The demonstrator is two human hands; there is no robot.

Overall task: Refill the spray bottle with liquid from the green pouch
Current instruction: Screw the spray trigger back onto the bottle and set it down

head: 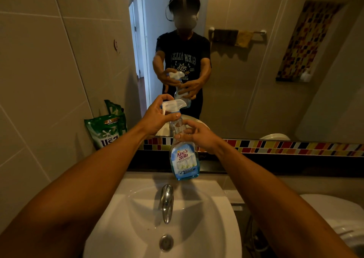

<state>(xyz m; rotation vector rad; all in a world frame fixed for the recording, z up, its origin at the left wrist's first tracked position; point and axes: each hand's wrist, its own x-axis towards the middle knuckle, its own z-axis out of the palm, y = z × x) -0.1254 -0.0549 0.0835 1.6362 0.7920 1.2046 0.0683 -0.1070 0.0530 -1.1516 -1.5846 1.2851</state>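
Note:
A clear spray bottle (183,159) with a blue-and-white label and a little blue liquid at its bottom stands on the ledge behind the sink. My left hand (157,116) grips its white trigger head (174,105) at the neck. My right hand (197,135) wraps the bottle's upper body from the right. The green pouch (106,131) leans upright against the left wall on the same ledge, apart from both hands.
A white sink (197,218) with a chrome tap (167,202) lies below the bottle. A mirror (246,80) above the ledge reflects a person and a towel rail. A coloured tile strip (285,147) runs along the mirror's base. A toilet (338,214) is at right.

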